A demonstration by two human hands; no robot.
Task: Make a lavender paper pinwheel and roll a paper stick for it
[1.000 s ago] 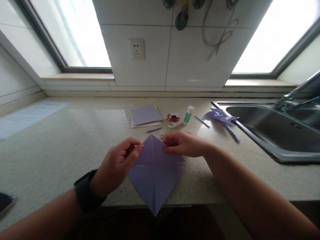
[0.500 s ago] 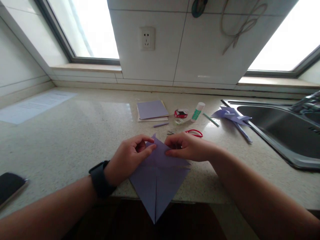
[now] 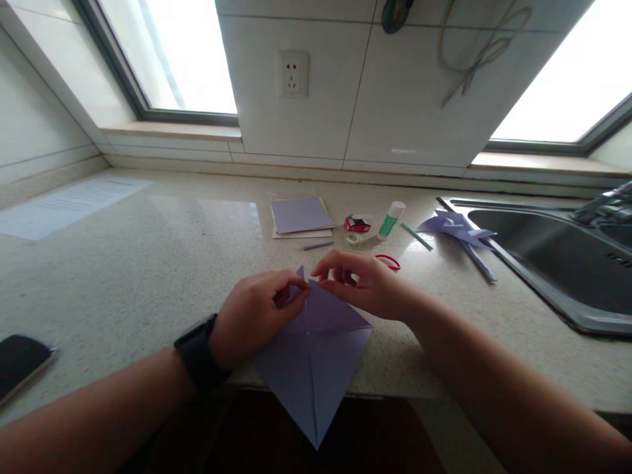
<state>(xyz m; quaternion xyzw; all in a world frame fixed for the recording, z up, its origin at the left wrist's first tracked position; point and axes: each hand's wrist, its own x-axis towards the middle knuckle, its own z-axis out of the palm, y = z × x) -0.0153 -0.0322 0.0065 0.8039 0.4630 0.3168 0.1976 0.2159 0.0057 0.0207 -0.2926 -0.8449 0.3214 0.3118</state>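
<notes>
A folded sheet of purple paper [image 3: 336, 355] lies at the counter's front edge, its lower point jutting out over the edge. It has a crease or slit down its middle, and two small points stand at its top. My left hand [image 3: 264, 309], with a dark watch at the wrist, pinches the paper near its top centre. Over the upper right flap is my right hand [image 3: 363, 280], thumb by the flap's edge and index finger stretched past its tip, with a gap between them. Behind the right hand, red-handled scissors [image 3: 389, 262] are partly hidden.
Farther back lie a stack of paper sheets [image 3: 301, 216], a purple stick [image 3: 317, 245], a red box [image 3: 357, 224], a tape roll [image 3: 352, 239], a glue stick [image 3: 392, 220] and a green strip [image 3: 417, 237]. A purple paper pinwheel [image 3: 454, 227] rests beside the sink [image 3: 548, 263]. A phone [image 3: 22, 365] lies left.
My right hand has moved up and left towards the paper's top, its fingers opening. The paper's lower point has swung slightly right. The scissors' blades are now hidden.
</notes>
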